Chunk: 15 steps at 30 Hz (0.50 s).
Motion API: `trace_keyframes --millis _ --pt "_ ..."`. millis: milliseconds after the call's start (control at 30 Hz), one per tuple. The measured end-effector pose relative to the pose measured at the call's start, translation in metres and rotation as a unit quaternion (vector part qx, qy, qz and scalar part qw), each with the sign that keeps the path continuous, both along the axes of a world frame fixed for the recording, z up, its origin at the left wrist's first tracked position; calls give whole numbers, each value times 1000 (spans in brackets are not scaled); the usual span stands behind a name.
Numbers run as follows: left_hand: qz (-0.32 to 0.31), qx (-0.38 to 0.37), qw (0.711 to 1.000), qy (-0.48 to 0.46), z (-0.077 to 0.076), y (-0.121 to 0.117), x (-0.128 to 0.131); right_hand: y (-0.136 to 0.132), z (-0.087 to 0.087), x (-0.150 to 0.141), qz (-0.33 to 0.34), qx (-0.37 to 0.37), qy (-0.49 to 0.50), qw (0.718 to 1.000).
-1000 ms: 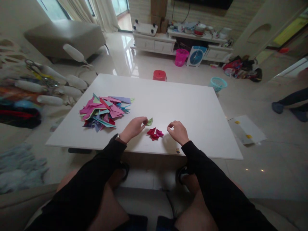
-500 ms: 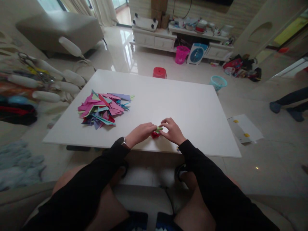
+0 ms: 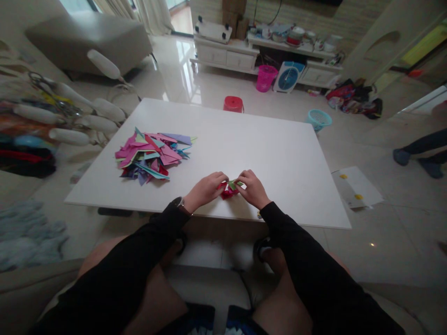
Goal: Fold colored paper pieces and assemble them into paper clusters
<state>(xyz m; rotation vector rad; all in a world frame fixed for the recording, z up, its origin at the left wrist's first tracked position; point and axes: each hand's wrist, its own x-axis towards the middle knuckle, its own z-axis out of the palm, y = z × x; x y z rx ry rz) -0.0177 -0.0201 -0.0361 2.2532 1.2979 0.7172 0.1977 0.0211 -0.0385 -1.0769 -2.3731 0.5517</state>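
Near the front edge of the white table (image 3: 279, 158), my left hand (image 3: 208, 188) and my right hand (image 3: 253, 188) face each other with fingers pinched. Between them is a small green folded paper (image 3: 233, 184), gripped at its sides. Just below it lies red folded paper (image 3: 228, 193), partly hidden by my fingers; whether it is joined to the green piece I cannot tell. To the left spreads a pile of colored folded papers (image 3: 150, 156) in pink, purple, green, blue and red.
A red stool (image 3: 233, 103) stands beyond the table's far edge. A blue basket (image 3: 318, 120) is at the right corner, and a white sheet (image 3: 356, 188) lies on the floor. White bulb-shaped objects (image 3: 104, 64) stick out at the left. A person's legs (image 3: 424, 151) show far right.
My fingers have moved slightly apart, and more of the green and red paper shows between them. The view has shifted a little.
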Motion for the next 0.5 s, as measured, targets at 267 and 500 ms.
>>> trace_keyframes --millis 267,500 --pt "116 -240 898 -350 -14 1 18 5 1 -2 -124 -122 152 973" --pt "112 -287 856 -415 -18 2 23 7 -1 -5 -132 -225 237 936"
